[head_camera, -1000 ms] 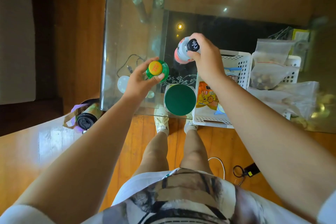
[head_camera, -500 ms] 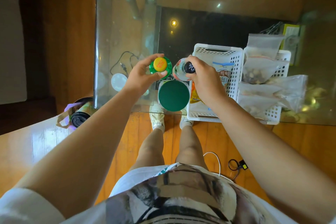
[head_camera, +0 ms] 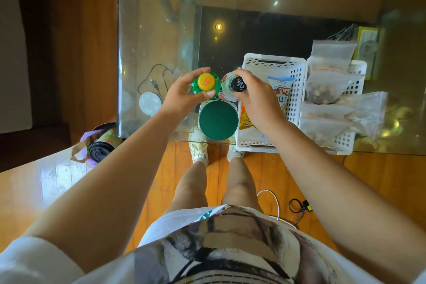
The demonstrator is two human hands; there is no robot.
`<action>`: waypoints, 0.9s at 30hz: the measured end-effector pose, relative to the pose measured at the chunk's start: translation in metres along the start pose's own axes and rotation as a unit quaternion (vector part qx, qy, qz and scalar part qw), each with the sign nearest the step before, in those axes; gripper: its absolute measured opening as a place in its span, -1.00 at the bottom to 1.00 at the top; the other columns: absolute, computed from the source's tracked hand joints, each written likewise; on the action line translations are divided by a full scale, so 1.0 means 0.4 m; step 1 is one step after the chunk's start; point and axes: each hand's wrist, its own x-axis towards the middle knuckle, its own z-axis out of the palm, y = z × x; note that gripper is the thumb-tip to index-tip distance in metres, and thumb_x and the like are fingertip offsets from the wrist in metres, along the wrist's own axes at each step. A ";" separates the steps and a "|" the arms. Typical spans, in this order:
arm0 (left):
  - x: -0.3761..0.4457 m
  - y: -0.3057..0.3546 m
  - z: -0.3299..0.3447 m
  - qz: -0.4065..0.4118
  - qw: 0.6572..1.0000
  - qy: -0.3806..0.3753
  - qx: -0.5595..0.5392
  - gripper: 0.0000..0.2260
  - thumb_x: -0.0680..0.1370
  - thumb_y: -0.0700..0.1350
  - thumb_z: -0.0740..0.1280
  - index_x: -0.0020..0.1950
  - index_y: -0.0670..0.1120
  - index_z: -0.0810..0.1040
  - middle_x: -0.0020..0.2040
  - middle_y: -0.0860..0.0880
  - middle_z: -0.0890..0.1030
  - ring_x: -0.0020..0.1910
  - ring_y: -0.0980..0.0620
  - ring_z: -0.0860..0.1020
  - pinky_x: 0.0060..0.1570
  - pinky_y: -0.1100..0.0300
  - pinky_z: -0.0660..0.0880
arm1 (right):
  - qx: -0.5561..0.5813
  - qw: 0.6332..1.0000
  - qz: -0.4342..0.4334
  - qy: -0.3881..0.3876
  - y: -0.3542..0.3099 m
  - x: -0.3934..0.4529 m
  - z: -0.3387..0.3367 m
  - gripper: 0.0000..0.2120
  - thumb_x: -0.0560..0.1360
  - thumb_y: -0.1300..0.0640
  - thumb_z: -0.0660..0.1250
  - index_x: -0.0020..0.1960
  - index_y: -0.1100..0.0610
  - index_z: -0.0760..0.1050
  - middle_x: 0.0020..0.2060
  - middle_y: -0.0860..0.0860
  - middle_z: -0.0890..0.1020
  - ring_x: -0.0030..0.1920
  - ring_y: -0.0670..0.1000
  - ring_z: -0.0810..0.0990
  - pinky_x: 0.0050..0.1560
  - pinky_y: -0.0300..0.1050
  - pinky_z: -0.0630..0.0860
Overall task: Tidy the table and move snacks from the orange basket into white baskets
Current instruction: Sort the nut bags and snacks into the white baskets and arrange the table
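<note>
lining up two bottles by the white baskets

standing at the near edge of the glass table, the person holds one bottle in each hand. the left hand has its fingers closed around the green bottle with a yellow cap. the right hand is closed on the clear bottle with a black cap. the two bottles sit side by side, almost touching, at 12 o'clock from the green lid of a round tub.

the left white basket is at 3 o'clock from the bottles and has a snack bag in it. the right white basket is full of clear bags of snacks. no orange basket shows here, so i cannot tell how many snacks are left to move. i think the tidy-up is well along, but the bottles are not let go yet.

a second ago the right hand held its bottle up high at 1 o'clock from the green one. now it has come down beside it. the left hand has hardly moved.
</note>
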 end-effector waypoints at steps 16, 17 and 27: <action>-0.033 -0.123 0.047 -0.133 0.990 -0.020 -0.043 -0.35 0.51 -0.33 0.31 0.48 0.09 0.17 0.23 0.12 0.43 0.22 -0.02 0.47 -0.06 0.23 0.54 | 0.234 0.946 0.210 -0.082 0.072 -0.035 0.098 -0.25 0.44 0.23 0.38 0.49 0.06 0.04 0.37 -0.01 0.44 0.32 -0.02 0.40 0.20 -0.21 0.27; -0.033 -0.123 0.049 -0.133 0.990 -0.021 -0.042 -0.36 0.51 -0.33 0.31 0.48 0.10 0.16 0.24 0.11 0.43 0.26 -0.04 0.44 0.03 0.12 0.54 | 0.238 0.944 0.213 -0.078 0.071 -0.032 0.095 -0.22 0.44 0.21 0.38 0.50 0.05 0.00 0.38 -0.01 0.42 0.37 -0.01 0.35 0.23 -0.20 0.25; -0.004 -0.039 0.032 -0.028 0.998 0.029 -0.048 -0.22 0.47 -0.24 0.39 0.52 0.10 0.01 0.51 -0.10 0.23 0.47 -0.09 0.25 0.44 -0.09 0.22 | 0.119 0.992 0.046 0.025 0.013 0.014 0.023 -0.53 0.42 0.22 0.40 0.31 0.08 0.41 0.26 0.02 0.50 0.23 -0.08 0.44 0.17 -0.30 0.38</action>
